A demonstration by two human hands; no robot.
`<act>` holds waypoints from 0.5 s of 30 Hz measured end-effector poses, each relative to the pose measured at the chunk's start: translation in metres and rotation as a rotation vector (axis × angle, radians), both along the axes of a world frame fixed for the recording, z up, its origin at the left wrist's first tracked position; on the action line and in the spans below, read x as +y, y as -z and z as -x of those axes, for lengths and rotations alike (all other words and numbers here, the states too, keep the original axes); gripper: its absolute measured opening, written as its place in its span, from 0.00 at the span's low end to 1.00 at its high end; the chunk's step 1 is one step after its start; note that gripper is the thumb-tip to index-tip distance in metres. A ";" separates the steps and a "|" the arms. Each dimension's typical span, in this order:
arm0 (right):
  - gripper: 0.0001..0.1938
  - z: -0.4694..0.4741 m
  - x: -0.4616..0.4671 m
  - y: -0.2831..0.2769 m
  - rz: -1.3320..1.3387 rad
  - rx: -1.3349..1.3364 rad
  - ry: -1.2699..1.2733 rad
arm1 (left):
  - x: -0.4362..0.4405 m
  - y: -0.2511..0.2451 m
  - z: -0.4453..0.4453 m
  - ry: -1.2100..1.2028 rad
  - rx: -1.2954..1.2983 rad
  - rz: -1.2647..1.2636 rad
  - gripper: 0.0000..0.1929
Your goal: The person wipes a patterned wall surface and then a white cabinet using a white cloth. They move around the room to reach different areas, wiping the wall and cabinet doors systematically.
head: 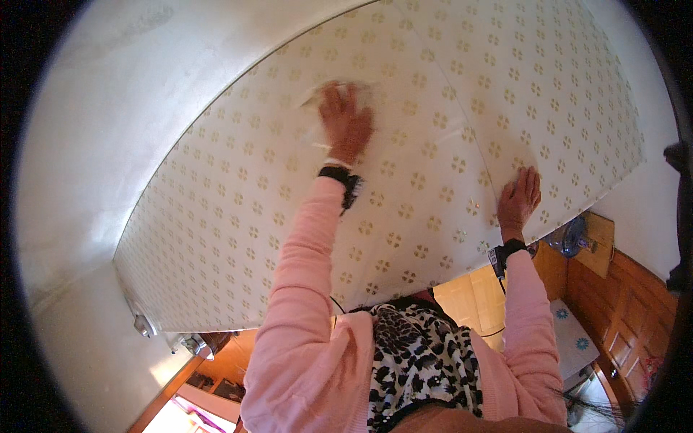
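Observation:
A broad white covering with gold clover-like motifs [400, 208] spreads before me, with a seam line running across its right part. My left hand [349, 122] is at its upper middle, blurred, the fingers bent over a pale, see-through thing that looks like a cloth or film; I cannot tell which. Lower right, my right hand [521, 203] rests on the patterned surface near the seam, palm down and holding nothing. Both wrists wear black bands, and the right one carries a small device [496, 262].
A pale wall [135, 97] borders the covering's far side. A metal lamp or pot-like object [199, 345] is at lower left. At right are a large blue clear bottle [568, 238], a wooden board [598, 243], wooden cabinet doors [622, 314] and a white surface with blue flowers [571, 346].

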State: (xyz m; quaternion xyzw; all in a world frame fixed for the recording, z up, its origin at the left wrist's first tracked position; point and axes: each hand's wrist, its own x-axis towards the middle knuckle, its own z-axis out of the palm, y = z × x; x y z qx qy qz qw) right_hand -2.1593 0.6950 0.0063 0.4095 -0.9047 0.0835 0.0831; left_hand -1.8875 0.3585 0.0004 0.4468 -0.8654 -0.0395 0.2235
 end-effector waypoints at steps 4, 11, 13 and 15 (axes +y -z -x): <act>0.27 0.000 -0.001 -0.001 0.020 -0.005 -0.008 | -0.064 0.024 -0.125 -0.431 -0.363 0.154 0.34; 0.27 -0.002 -0.001 -0.006 0.025 -0.002 -0.039 | -0.086 0.027 -0.328 -1.372 -0.183 -0.270 0.41; 0.27 -0.002 -0.002 -0.006 -0.001 -0.021 -0.012 | -0.098 0.034 -0.337 -1.370 -0.136 -0.236 0.40; 0.27 -0.002 -0.002 -0.006 -0.018 -0.022 0.002 | -0.119 0.043 -0.333 -1.344 -0.227 -0.213 0.40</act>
